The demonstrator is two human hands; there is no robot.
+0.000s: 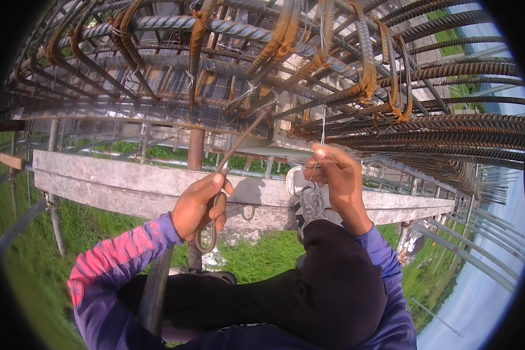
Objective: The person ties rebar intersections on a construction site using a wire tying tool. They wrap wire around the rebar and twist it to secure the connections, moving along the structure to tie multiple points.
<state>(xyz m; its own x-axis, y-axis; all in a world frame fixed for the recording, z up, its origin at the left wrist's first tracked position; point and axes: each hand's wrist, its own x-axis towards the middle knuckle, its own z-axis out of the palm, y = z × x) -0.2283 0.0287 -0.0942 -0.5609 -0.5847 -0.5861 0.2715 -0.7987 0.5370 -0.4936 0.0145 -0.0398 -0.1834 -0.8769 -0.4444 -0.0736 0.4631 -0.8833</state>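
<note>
In my left hand (200, 203) is a rebar tying hook (240, 142), a thin metal rod bent into a loop at its handle end. Its tip reaches up to the lower edge of the rebar cage (227, 28). My right hand (337, 183) pinches thin tie wire (323, 124) between thumb and fingers. The wire runs upward in front of the cage, and a loose end hangs below the fingers. Rusty stirrups (284, 39) cross the thick ribbed bars above both hands, with wire ties at several crossings.
Beneath me lies a narrow plank (113, 179), with my shoe (313, 201) on it. A steel pipe (157, 288) rises by my left forearm. Scaffold tubes (468, 249) stand at the right, and grass (262, 253) shows far below. Long bars (463, 70) project at the upper right.
</note>
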